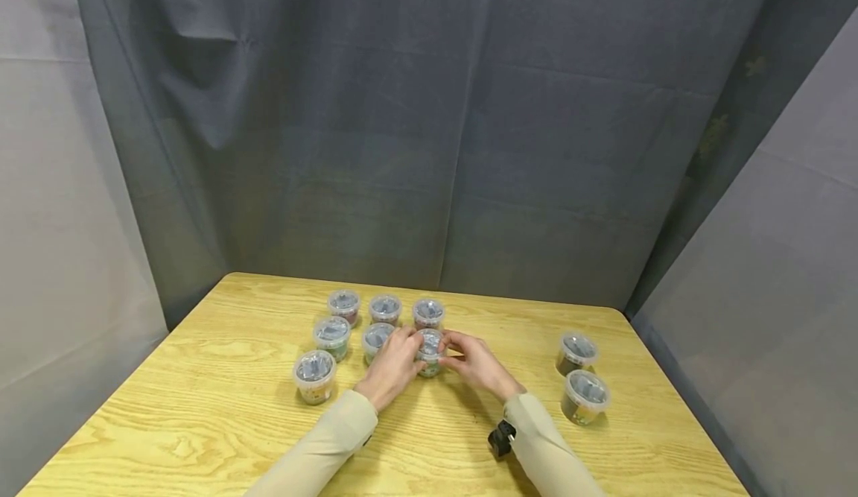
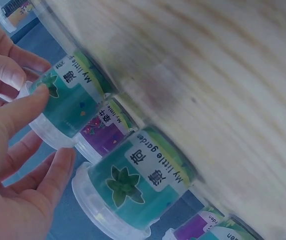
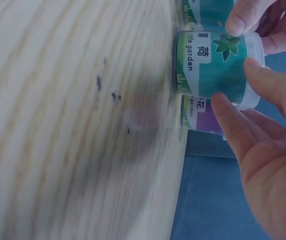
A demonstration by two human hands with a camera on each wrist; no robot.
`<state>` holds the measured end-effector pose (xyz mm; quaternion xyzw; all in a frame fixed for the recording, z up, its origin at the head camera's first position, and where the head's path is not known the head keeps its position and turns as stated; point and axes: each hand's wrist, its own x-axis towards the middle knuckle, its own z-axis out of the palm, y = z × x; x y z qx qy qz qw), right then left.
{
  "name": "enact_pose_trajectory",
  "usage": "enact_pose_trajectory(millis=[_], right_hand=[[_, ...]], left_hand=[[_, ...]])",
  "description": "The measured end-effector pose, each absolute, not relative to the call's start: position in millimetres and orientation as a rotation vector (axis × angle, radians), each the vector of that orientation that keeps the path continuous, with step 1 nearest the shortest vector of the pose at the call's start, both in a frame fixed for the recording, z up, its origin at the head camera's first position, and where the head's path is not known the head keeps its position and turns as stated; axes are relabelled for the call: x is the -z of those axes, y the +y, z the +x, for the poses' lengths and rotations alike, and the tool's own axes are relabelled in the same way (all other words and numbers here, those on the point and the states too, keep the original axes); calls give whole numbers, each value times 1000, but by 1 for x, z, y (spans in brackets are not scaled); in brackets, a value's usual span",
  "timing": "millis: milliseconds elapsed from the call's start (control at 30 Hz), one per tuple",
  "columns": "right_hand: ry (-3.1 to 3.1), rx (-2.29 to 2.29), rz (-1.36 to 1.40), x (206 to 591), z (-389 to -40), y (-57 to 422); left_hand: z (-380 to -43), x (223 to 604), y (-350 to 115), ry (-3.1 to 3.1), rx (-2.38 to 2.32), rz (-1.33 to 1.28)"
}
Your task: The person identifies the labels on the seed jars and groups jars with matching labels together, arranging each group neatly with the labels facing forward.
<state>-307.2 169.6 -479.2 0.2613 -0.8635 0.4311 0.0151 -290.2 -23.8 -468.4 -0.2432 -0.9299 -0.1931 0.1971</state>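
Note:
A green-labelled plastic tub (image 1: 430,342) with a clear lid stands upright on the table, between both hands. My left hand (image 1: 394,366) holds its left side, the thumb pressed to the mint-leaf label in the left wrist view. From the right, my right hand (image 1: 477,363) pinches the same tub near the lid with thumb and fingers. Close by the left hand is another green tub (image 2: 133,185), partly hidden by that hand in the head view. Directly behind the held tub stands a purple-labelled tub (image 1: 428,312).
Two more purple tubs (image 1: 385,309) (image 1: 344,307) line the back row. At the left are a green tub (image 1: 332,337) and a yellowish-labelled tub (image 1: 314,376). Two dark tubs (image 1: 577,352) (image 1: 586,396) stand at the right of the wooden table (image 1: 201,393). Grey curtains (image 1: 348,147) surround it.

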Motion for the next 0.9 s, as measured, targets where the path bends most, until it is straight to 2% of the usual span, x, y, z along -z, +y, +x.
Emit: enact_pose_trajectory(millis=[400, 900], right_hand=[[-2709, -1305, 783, 477, -303, 172], [-2576, -1073, 416, 462, -290, 221]], left_hand=[[-290, 471, -24, -2575, 539, -675], [-292, 471, 9, -2397, 369, -743]])
